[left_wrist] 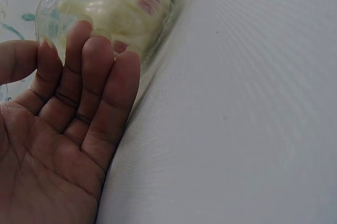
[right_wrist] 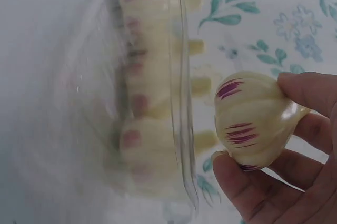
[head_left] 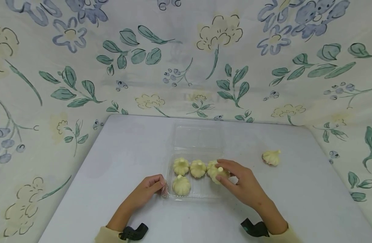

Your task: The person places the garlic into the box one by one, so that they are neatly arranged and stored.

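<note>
My right hand [head_left: 245, 184] holds a garlic bulb [right_wrist: 255, 121] between thumb and fingers, over the right side of a clear plastic container [head_left: 201, 194]. Pale yellow with purple streaks, the bulb is raised above the rim in the right wrist view. Several garlic bulbs sit inside: a back row with a middle bulb [head_left: 198, 168], its right one partly covered by my fingers, and one front-left bulb [head_left: 181, 185]. At the container's left edge, my left hand [head_left: 146, 190] pinches the rim with thumb and index finger, the other fingers lying along the side wall [left_wrist: 50, 11].
The container's clear lid [head_left: 198, 136] lies folded back behind it. One more garlic bulb [head_left: 271, 157] rests on the white table [head_left: 128, 145] to the right. Flowered cloth [head_left: 186, 91] hangs behind and beside the table.
</note>
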{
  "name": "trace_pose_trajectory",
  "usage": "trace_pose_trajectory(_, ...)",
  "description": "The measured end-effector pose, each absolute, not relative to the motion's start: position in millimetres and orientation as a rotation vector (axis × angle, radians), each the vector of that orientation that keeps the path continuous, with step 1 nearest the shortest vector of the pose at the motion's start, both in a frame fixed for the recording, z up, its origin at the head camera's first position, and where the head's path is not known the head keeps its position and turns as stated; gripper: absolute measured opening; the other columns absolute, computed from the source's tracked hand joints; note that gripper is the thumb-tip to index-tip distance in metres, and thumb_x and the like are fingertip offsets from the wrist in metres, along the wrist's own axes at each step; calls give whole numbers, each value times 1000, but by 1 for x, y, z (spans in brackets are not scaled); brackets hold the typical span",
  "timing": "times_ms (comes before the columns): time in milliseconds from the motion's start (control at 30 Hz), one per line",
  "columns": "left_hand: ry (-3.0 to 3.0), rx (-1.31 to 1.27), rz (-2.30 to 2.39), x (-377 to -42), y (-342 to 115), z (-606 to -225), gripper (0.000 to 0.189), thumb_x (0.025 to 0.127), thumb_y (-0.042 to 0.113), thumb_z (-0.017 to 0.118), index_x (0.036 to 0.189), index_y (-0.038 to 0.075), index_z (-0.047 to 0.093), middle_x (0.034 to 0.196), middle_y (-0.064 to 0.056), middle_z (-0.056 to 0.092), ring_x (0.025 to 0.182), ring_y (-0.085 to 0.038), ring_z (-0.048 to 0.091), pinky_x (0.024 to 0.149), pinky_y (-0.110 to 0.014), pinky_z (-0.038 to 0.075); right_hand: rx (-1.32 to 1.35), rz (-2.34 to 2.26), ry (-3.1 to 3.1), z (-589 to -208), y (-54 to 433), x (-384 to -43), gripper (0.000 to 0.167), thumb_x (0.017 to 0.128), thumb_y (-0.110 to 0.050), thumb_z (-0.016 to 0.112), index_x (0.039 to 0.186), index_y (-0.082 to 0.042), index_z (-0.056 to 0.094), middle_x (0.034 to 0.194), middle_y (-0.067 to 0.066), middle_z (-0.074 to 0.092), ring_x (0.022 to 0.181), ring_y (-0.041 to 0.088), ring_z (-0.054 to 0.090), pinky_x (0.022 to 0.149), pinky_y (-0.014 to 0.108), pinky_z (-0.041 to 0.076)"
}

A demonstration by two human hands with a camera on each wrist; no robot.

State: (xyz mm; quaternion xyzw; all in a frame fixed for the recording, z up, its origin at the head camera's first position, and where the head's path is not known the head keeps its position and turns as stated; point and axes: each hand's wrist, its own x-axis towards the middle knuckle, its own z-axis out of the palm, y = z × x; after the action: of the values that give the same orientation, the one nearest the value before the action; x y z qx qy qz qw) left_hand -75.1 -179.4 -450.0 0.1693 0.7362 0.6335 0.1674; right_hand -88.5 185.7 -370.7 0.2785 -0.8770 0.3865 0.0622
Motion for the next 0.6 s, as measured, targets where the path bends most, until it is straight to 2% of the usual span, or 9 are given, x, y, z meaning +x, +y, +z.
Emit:
trace_pose_trajectory(133,2094,482,1805,-75,-179,-450,30,112,18,48,91,-2,57,88,-3,60,82,-12,59,77,-30,53,916,1173,-2664,-373,171,-86,38,96,-21,79,132,-13,70,141,7,64,120,19,64,83,31,58)
trace_pose_trajectory(333,2093,472,1802,-74,-179,-449,31,112,18,49,91,-3,57,88,-4,60,83,-12,60,77,-30,53,964,1140,-2712,-377,156,-82,37,96,-27,78,131,-17,71,141,2,64,124,18,61,82,36,58)
trace_pose_trajectory(600,2100,457,1793,-74,-178,-449,32,112,19,49,89,-2,56,87,-4,59,82,-12,59,76,-30,52,1025,1099,-2717,-383,146,-78,34,97,-27,77,129,-17,72,139,2,66,132,24,59,100,48,52)
